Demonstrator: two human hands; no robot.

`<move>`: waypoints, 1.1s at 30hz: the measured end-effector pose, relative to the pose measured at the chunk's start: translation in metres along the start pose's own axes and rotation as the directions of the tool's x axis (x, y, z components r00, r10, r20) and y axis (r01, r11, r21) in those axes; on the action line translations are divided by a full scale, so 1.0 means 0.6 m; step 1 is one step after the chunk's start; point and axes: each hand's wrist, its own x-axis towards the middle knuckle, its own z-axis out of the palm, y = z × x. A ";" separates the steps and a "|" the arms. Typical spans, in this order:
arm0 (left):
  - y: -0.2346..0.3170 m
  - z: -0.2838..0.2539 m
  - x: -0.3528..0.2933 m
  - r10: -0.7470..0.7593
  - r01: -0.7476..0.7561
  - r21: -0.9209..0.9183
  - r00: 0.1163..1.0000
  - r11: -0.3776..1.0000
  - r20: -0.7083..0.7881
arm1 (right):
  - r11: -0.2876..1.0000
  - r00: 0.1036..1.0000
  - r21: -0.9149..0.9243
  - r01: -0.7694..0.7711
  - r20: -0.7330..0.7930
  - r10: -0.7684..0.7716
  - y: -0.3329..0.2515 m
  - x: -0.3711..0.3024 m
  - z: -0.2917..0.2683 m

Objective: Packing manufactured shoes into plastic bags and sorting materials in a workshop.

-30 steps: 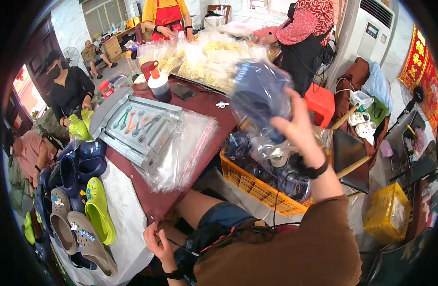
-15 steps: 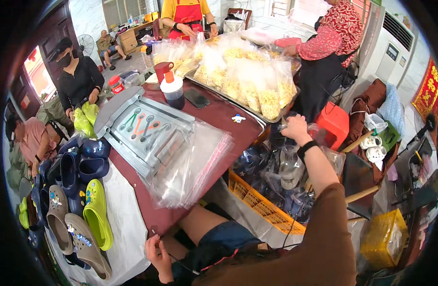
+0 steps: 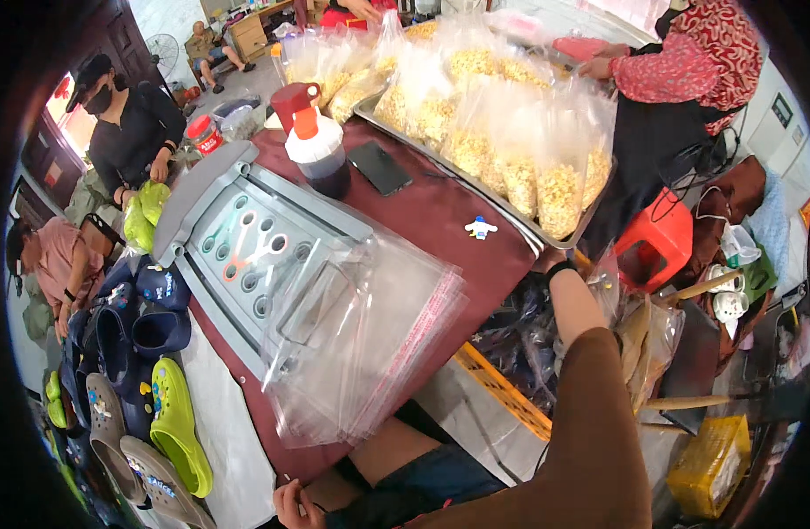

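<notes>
My right arm reaches forward past the table's right side. My right hand (image 3: 553, 258) is at the table corner below the tray, its fingers mostly hidden. Beneath that arm, an orange crate (image 3: 502, 388) holds dark items in clear plastic (image 3: 530, 339). Low by the table's near edge, my left hand (image 3: 297, 507) has its fingers curled, with nothing visible in them. A stack of clear plastic bags (image 3: 361, 353) overlaps a grey folding step stool (image 3: 246, 242) on the dark red table (image 3: 458, 251). A small white and blue charm (image 3: 481, 227) lies near the corner.
Popcorn-like snack bags (image 3: 559, 189) fill a metal tray (image 3: 475, 185). Nearby are a phone (image 3: 380, 168) and a bottle of dark liquid (image 3: 319, 154). Several clogs (image 3: 180, 423) line the left. A red stool (image 3: 656, 238) and yellow box (image 3: 712, 463) stand right. Other people work around the table.
My right hand has moved from above the crate toward the table corner, and its fingers have gone out of sight. My left hand sits lower in the picture. The view has shifted closer to the table.
</notes>
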 end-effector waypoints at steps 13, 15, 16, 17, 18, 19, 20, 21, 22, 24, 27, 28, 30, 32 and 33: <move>-0.017 -0.035 -0.036 -0.195 0.195 0.031 0.981 0.980 -0.022 | 0.976 0.951 0.178 -0.124 0.303 0.065 -0.229 -0.051 -0.282; 0.017 -0.034 0.003 -0.077 0.073 0.118 0.997 0.990 0.025 | 0.948 0.993 0.302 -0.095 -0.035 0.111 -0.185 -0.117 -0.356; 0.013 -0.013 0.017 -0.056 0.053 0.051 0.996 0.997 0.062 | 0.934 0.877 0.234 0.272 -0.460 -0.140 -0.083 -0.143 -0.285; 0.007 -0.023 0.007 -0.083 0.078 0.073 0.994 0.994 0.068 | 0.814 0.971 0.548 0.192 -0.226 -0.077 -0.128 -0.169 -0.344; 0.004 -0.039 -0.005 -0.079 0.074 0.090 0.995 0.993 0.054 | 0.798 0.992 0.597 0.087 0.018 -0.122 -0.163 -0.201 -0.421; 0.000 -0.041 -0.009 -0.055 0.051 0.075 0.997 0.996 0.055 | 0.809 0.954 0.586 -0.045 0.267 -0.140 -0.175 -0.231 -0.501; -0.003 -0.043 -0.012 -0.065 0.063 0.079 0.997 0.995 0.027 | 0.809 0.896 0.588 -0.013 0.366 -0.252 -0.197 -0.258 -0.590; -0.002 -0.044 -0.017 -0.063 0.060 0.057 0.997 0.997 0.037 | 0.809 0.816 0.588 0.008 0.464 -0.346 -0.222 -0.289 -0.663; -0.003 -0.047 -0.021 -0.056 0.055 0.028 0.997 0.998 0.049 | 0.612 0.825 0.784 0.105 0.275 -0.494 -0.244 -0.315 -0.711; -0.004 -0.054 -0.026 -0.044 0.043 0.027 0.998 0.999 0.041 | 0.200 0.817 0.957 0.208 -0.057 -0.574 -0.304 -0.357 -0.786; -0.011 -0.066 -0.033 -0.034 0.033 0.019 0.998 0.999 0.058 | 0.126 0.726 0.794 0.594 -0.463 -0.508 -0.410 -0.365 -0.869; -0.016 -0.068 -0.032 0.035 -0.035 0.000 0.999 0.999 0.034 | 0.162 0.673 0.690 0.705 -0.579 -0.461 -0.444 -0.362 -0.889; -0.016 -0.076 -0.033 0.094 -0.094 -0.010 0.995 0.995 -0.015 | 0.198 0.522 0.491 0.849 -0.714 -0.468 -0.519 -0.347 -0.920; -0.010 -0.087 -0.033 0.060 -0.058 -0.031 0.995 0.998 0.076 | 0.198 0.435 0.391 0.899 -0.738 -0.517 -0.589 -0.319 -0.933; -0.007 -0.089 -0.035 0.064 -0.062 -0.031 0.996 0.998 0.062 | 0.244 0.358 0.265 0.933 -0.753 -0.553 -0.625 -0.301 -0.928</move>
